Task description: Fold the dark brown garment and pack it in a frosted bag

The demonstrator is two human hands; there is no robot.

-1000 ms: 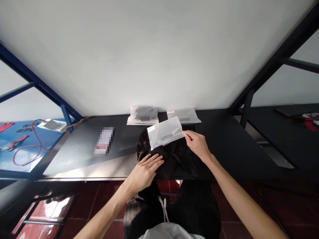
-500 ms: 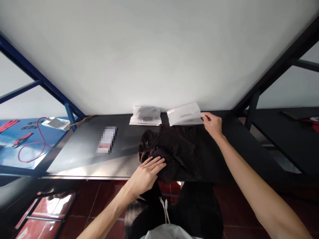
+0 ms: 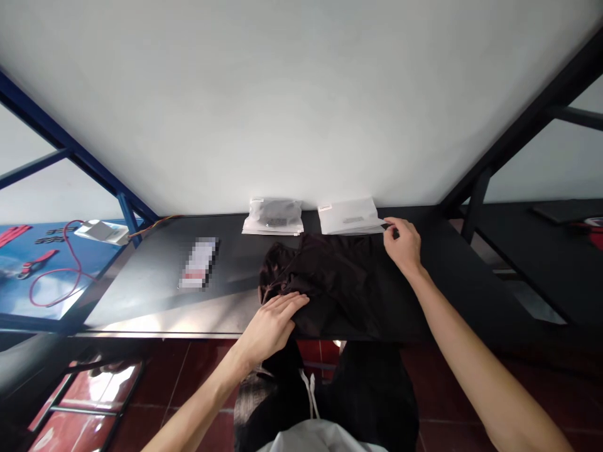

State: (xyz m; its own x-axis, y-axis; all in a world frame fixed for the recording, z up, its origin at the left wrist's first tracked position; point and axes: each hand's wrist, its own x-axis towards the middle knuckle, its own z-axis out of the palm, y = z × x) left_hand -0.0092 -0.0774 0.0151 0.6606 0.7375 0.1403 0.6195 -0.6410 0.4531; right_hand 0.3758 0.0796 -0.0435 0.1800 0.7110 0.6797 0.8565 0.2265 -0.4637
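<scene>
Garment under your flat open left hand; your right hand pinches the pouch behind it

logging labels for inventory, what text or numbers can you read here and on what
None can be read.
Left bag: small white label at its top corner and a dark patch, too small to read.
Right bag, at the right hand: white corner label and grey print, blurred.
Card on the table: pixelated, unreadable.
Dark garment under the left hand: no print visible.
</scene>
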